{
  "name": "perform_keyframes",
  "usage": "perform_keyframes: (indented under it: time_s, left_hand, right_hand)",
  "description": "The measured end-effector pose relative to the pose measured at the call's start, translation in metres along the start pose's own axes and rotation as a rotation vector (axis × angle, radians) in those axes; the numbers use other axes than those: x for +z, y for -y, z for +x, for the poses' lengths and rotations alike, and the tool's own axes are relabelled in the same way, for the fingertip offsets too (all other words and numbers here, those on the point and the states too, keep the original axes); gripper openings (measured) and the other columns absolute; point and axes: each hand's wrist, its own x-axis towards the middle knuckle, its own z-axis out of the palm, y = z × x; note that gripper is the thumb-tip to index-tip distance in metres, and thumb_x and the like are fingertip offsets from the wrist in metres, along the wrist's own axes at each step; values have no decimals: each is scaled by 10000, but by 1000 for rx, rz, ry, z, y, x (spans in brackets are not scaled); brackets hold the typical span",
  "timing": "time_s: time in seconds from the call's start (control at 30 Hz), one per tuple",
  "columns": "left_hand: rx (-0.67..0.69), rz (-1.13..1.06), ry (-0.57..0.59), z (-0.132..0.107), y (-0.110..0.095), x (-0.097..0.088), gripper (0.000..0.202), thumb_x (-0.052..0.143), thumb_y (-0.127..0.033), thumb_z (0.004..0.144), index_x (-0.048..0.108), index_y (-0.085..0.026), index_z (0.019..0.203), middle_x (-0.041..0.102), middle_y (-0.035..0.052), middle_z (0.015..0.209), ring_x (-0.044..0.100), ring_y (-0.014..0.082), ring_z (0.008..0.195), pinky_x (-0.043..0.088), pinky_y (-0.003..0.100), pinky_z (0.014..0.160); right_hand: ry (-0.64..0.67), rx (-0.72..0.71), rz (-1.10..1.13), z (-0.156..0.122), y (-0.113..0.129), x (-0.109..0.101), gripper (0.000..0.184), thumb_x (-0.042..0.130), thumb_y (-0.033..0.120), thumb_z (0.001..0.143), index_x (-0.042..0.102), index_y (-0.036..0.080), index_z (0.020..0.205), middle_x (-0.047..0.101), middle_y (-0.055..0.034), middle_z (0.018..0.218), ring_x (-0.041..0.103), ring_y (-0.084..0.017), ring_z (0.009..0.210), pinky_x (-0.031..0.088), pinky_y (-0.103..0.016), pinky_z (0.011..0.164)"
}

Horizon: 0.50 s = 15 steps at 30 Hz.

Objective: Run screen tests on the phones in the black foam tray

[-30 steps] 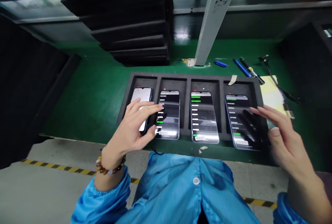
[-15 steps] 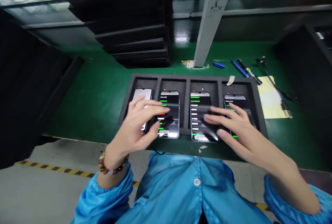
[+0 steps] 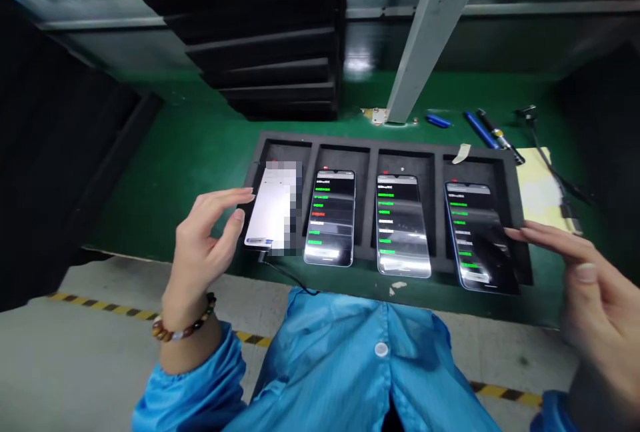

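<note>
A black foam tray [image 3: 373, 165] holds several phones in a row of compartments, their lower ends resting over its front edge. The leftmost phone [image 3: 273, 209] has a bright white screen, partly pixelated, and a cable [image 3: 287, 271] at its bottom end. My left hand [image 3: 205, 245] is open beside it, fingertips at its left edge, thumb apart. Dark screens with green and white text lines show on the second phone [image 3: 330, 219], which also has a red line, the third phone [image 3: 403, 225] and the rightmost phone [image 3: 480, 239]. My right hand [image 3: 595, 279] has its fingers stretched out at that phone's right edge.
Black foam trays [image 3: 280, 65] are stacked behind, left of a grey metal post [image 3: 425, 39]. Blue pens [image 3: 481, 129], a dark cable [image 3: 547, 159] and yellow paper [image 3: 537, 185] lie at the back right. The green table's [image 3: 200, 159] front edge is close to my body.
Both hands have moved outward, off the middle phones: the left to the left, the right to the right. The leftmost phone's screen is now more exposed. The view has shifted slightly.
</note>
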Motion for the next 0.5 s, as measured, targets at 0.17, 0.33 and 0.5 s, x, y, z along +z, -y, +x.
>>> perform_keyframes:
  time_s: [0.17, 0.33, 0.5]
  left_hand:
    - [227, -18, 25, -6, -22, 12, 349, 717, -198, 949, 745, -331, 1270, 813, 8, 1180, 754, 281, 1123, 501, 625, 1208]
    - [360, -34, 60, -4, -37, 20, 353, 705, -201, 906, 765, -343, 1224, 818, 25, 1080, 762, 294, 1074, 482, 621, 1185]
    - [379, -55, 103, -3, -41, 27, 396, 705, -171, 880, 761, -336, 1236, 822, 17, 1048, 760, 281, 1077, 463, 597, 1199]
  right_hand:
    - [-38, -72, 41, -31, -9, 0, 412, 487, 401, 1107, 770, 290, 1385, 799, -133, 1299, 722, -373, 1297, 562, -653, 1110]
    - [-3, -150, -1, -43, -10, -2, 417, 467, 349, 1071, 813, 303, 1298, 843, -103, 1119, 730, -398, 1272, 546, -677, 1090]
    - [40, -182, -14, -42, -10, -7, 436, 470, 279, 1050, 811, 344, 1313, 843, -74, 1127, 720, -401, 1281, 511, -671, 1093]
